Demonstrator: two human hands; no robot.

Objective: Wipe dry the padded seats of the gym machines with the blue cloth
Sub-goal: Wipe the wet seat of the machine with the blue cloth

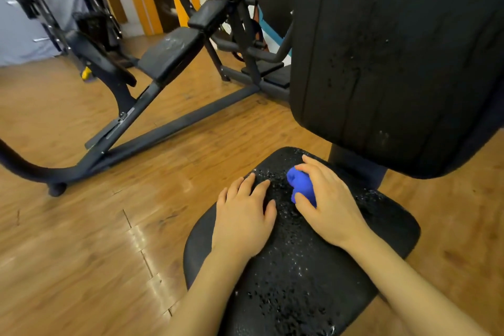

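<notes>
Wiping underway: right hand (328,200) grips bunched blue cloth (301,184) on the droplet-covered padded seat (294,275), left hand (244,213) spread flat bracing; next likely sweep cloth toward the near edge.

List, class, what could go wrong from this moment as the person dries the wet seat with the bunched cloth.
1. The blue cloth is balled in the right hand, so it may smear droplets rather than soak them up.
2. The left hand rests flat on the wet seat and could slip.
3. Droplets on the backrest may run down.
</notes>
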